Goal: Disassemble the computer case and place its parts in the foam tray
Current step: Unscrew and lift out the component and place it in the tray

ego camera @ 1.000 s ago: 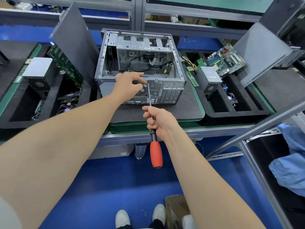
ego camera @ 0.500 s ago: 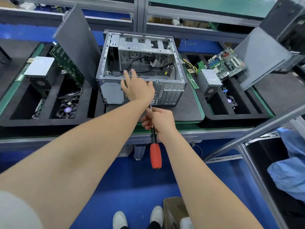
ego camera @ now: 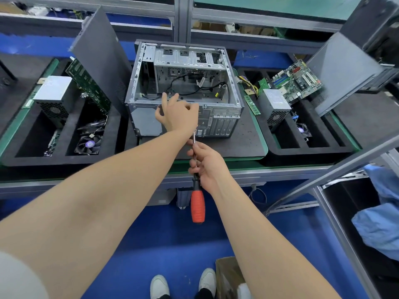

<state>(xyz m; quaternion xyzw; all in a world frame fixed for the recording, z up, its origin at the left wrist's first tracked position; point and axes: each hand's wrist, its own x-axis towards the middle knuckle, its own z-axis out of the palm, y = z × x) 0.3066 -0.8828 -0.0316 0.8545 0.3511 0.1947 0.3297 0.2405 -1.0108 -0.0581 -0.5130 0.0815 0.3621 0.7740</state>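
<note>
The open grey computer case [ego camera: 226,117] lies on a black mat at the bench centre, with loose black cables inside. My left hand [ego camera: 177,117] is at its near rim: two fingers reach over the edge into the case and the thumb presses the rear panel. My right hand [ego camera: 207,165] grips the shaft of a red-handled screwdriver [ego camera: 197,206], whose tip points up toward the rear panel behind my left wrist. The left black foam tray [ego camera: 64,160] holds a power supply [ego camera: 54,93], a fan [ego camera: 88,144] and a side panel [ego camera: 101,61].
A second foam tray [ego camera: 302,151] on the right holds a power supply [ego camera: 274,102], a motherboard [ego camera: 295,80] and a leaning panel [ego camera: 341,72]. A slanted aluminium bar [ego camera: 323,175] crosses at right. A cardboard box [ego camera: 228,277] stands on the blue floor by my shoes.
My left hand has moved from the rear fan grille up to the case's near rim. My right hand has kept hold of the screwdriver, which now sits slightly lower.
</note>
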